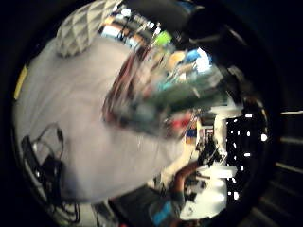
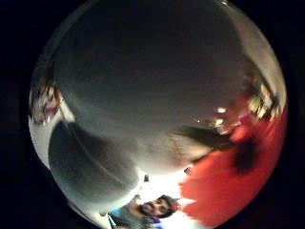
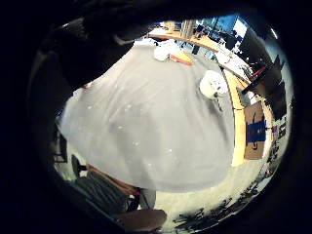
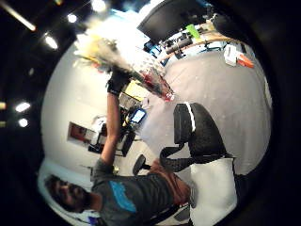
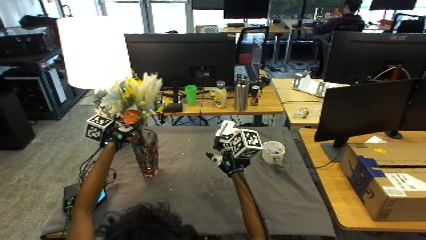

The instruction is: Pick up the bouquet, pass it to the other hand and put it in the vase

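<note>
Left hand (image 5: 114, 136) grips bouquet (image 5: 131, 101) at wrapping, raised above grey table (image 5: 200, 185), far left. Right hand (image 5: 229, 159) hovers mid-table holding nothing; finger state cannot be told. White mug (image 5: 272, 152) stands just right of it.

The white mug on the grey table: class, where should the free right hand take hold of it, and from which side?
Probably by the body, from the person's side. The white mug stands upright on the grey table, just right of the right hand, which holds nothing. No handle shows on its near side, so wrapping the round wall seems safest. The left hand is busy gripping the bouquet.
</note>
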Demonstrator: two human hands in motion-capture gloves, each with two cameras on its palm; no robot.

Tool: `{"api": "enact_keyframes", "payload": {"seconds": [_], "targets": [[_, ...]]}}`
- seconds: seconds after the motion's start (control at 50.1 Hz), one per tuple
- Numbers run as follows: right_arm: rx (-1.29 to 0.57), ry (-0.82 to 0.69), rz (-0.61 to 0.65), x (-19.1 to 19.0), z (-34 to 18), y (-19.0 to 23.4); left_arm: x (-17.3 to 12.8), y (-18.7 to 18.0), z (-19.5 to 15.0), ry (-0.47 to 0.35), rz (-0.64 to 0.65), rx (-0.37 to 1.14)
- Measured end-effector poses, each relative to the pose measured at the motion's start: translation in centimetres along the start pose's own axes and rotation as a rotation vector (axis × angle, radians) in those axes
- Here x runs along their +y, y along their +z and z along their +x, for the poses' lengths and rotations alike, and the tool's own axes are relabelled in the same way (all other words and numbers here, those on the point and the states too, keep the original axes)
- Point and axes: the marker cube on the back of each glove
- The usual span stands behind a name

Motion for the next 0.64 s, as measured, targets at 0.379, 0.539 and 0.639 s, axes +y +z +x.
{"api": "enact_keyframes", "payload": {"seconds": [0.379,0.539,0.639], "targets": [[-0.006,-0.048,0.008,0.2,-2.1,-0.1,7.4,-4.5,0.8,0.038,0.195,-0.198],[-0.011,-0.053,-0.001,0.1,-2.7,0.5,8.3,-6.7,0.7,0.147,0.263,-0.156],[-0.006,-0.055,-0.005,0.3,-3.2,0.4,8.6,-7.2,0.5,0.183,0.291,-0.16]]}}
